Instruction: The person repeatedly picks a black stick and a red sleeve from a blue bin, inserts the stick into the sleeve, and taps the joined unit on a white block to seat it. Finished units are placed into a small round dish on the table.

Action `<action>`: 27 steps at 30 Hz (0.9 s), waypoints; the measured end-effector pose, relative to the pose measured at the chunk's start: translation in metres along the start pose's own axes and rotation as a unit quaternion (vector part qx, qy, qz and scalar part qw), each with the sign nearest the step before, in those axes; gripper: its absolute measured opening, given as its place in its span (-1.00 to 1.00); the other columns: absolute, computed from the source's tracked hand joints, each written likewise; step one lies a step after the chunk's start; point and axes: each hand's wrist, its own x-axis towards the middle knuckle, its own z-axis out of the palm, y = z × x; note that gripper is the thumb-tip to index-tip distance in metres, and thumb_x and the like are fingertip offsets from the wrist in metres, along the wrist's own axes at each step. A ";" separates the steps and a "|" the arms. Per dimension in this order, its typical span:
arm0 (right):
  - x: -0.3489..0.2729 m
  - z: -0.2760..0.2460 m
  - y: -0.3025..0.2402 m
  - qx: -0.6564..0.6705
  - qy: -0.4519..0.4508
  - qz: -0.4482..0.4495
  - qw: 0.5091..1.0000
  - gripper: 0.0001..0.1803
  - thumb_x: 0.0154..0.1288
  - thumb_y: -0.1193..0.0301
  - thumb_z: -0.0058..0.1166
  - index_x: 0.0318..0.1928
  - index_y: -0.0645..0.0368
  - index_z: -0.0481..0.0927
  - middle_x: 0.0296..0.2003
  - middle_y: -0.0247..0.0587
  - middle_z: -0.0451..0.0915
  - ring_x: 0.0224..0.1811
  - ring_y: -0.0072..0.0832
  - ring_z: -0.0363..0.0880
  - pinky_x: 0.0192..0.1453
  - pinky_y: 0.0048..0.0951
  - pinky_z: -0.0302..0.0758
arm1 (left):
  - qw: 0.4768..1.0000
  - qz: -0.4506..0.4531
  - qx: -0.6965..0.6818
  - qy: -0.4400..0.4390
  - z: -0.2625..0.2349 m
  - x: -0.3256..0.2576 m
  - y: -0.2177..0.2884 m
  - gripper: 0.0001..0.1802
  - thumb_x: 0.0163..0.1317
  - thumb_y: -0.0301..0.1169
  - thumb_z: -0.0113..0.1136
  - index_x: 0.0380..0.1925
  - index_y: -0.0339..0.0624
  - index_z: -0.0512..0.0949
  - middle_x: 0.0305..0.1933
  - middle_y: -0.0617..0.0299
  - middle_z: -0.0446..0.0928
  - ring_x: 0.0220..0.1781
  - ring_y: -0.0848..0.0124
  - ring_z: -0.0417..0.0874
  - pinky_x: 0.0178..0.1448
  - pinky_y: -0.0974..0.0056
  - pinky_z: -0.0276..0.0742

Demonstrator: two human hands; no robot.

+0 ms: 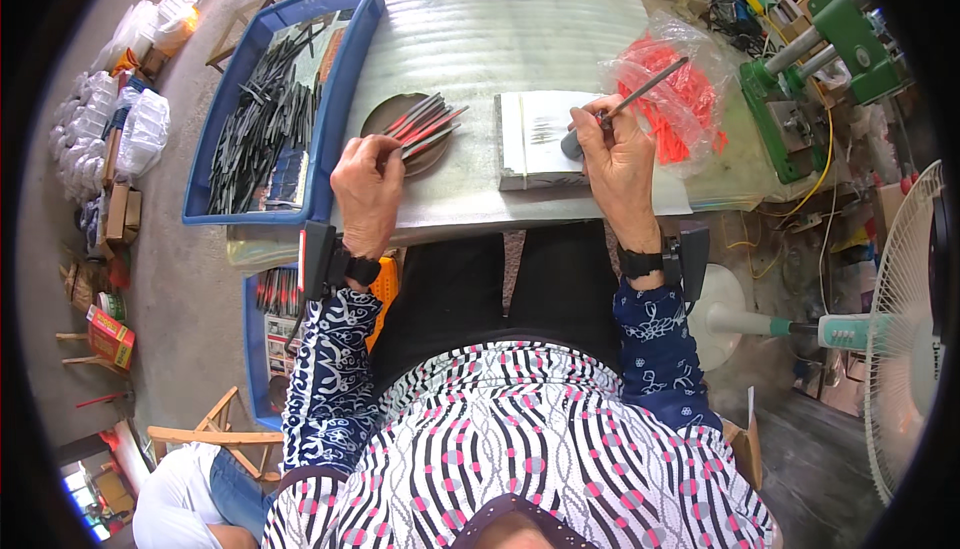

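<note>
My left hand (368, 187) is at the near-left rim of a round brown dish (432, 157), its thumb and fingers pinched together. Whatever is between the fingertips is hidden. Several slim grey and red sticks (425, 121) lie bunched in the dish, close to those fingertips. My right hand (618, 154) is closed round a slim dark rod (652, 84) slanting up to the right. A rounded dark-grey end (572, 145) shows under its fingers; I cannot tell if it belongs to the rod. Beneath is a white-topped block (520, 161) with several tiny thin pieces (543, 127) on it.
At left, a blue tray (196, 199) holds many dark sticks (265, 99). Red-orange pieces (665, 79) fill a clear bag at right, beside a green metal machine (785, 114). A fan (905, 319) stands lower right. Another person (185, 499) is at lower left.
</note>
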 end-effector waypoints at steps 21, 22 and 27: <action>-0.004 0.004 0.011 0.083 0.031 0.019 0.996 -0.84 0.37 0.41 0.18 -0.23 0.20 0.49 -0.58 -0.42 0.45 -0.54 -0.73 0.35 -0.47 -0.59 0.32 | 0.952 0.066 0.261 -0.142 0.013 0.018 -0.010 -0.43 -0.03 -0.34 0.30 0.07 -0.23 0.54 0.07 0.01 0.55 0.19 0.03 0.51 0.22 -0.05 0.39; -0.004 0.004 0.011 0.088 0.030 0.024 0.995 -0.85 0.37 0.41 0.17 -0.23 0.20 0.48 -0.58 -0.43 0.44 -0.53 -0.74 0.34 -0.47 -0.59 0.31 | 0.950 0.066 0.265 -0.150 0.014 0.020 -0.011 -0.45 -0.03 -0.35 0.30 0.05 -0.23 0.55 0.04 0.01 0.56 0.17 0.04 0.52 0.21 -0.04 0.39; -0.003 0.004 0.011 0.084 0.029 0.024 0.996 -0.86 0.38 0.42 0.16 -0.24 0.19 0.48 -0.57 -0.45 0.41 -0.52 -0.74 0.31 -0.46 -0.60 0.29 | 0.935 0.056 0.292 -0.192 0.013 0.033 -0.010 -0.57 -0.04 -0.37 0.29 -0.09 -0.25 0.56 -0.06 0.03 0.57 0.09 0.06 0.55 0.17 -0.01 0.44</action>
